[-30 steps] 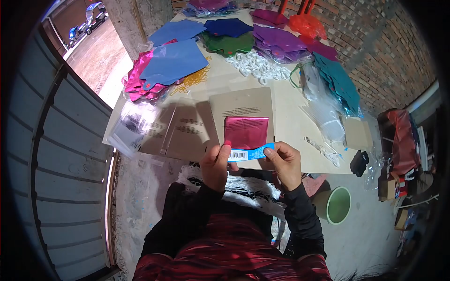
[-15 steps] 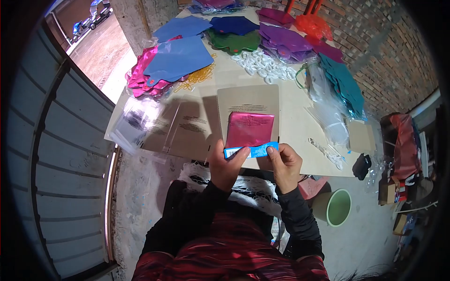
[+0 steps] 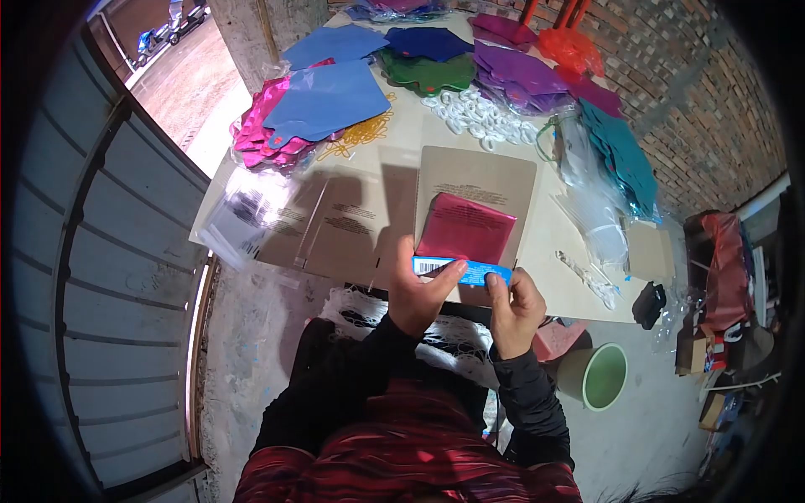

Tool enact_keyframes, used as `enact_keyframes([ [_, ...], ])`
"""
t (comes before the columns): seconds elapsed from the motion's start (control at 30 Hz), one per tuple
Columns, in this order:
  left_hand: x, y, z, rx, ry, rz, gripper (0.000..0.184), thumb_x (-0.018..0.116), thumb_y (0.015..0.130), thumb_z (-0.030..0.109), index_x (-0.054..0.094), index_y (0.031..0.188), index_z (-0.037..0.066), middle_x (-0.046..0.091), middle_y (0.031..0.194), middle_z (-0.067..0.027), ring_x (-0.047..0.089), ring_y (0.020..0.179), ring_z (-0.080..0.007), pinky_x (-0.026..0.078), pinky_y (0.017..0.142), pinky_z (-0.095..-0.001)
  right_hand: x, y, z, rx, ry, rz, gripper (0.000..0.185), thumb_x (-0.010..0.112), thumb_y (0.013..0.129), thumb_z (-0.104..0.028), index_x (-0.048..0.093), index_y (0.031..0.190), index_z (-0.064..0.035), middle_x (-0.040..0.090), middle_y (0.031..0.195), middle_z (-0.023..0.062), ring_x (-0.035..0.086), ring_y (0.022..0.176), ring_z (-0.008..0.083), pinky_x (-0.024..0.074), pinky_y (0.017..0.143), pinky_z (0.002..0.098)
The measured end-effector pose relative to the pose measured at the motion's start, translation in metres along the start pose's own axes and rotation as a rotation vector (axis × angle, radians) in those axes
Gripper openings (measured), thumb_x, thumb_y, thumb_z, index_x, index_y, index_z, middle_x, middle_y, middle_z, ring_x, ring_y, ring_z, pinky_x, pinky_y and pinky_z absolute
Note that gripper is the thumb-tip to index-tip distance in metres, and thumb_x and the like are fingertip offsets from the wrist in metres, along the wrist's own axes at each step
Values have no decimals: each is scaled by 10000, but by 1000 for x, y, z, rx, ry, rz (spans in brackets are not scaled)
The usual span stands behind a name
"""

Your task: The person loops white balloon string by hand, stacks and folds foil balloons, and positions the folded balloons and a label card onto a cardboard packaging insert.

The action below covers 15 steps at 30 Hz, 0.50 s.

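In front of me at the table's near edge is a clear printed plastic bag (image 3: 478, 168) with a folded pink foil sheet (image 3: 468, 230) showing through its text. Across the bag's near end runs a blue card label with a barcode (image 3: 476, 273). My left hand (image 3: 419, 293) pinches the label's left part, thumb on top. The right hand (image 3: 516, 312) grips the label's right end, its thumb pressed on the face. Fingers beneath the bag are hidden.
More printed clear bags (image 3: 344, 222) lie to the left. At the back are blue foil sheets (image 3: 323, 105), purple ones (image 3: 516, 75), white rings (image 3: 478, 117) and yellow bands (image 3: 365, 138). A green bucket (image 3: 605, 377) stands on the floor at right.
The bag with its blue label has shifted right and tilted clockwise, and both hands have moved with it. The left index finger is more raised. The whole view has shifted slightly.
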<state>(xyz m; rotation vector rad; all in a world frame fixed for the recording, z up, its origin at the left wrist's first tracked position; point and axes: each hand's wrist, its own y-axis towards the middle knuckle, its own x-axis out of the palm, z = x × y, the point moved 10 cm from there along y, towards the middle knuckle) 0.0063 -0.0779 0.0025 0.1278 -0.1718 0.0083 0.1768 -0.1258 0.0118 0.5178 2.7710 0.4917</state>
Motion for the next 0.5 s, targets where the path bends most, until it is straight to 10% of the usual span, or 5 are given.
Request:
enact_keyframes([
  [0.5,10,-9,-36,-299,-669,-43,259,463,925,113,498,1133,-38,586,1040,-121,586,982,-227,465,900,-363,-13,-3,33,198,419,88,89,607,869,-79,604,866,10,591,745,29,536,671,84,436,645,215],
])
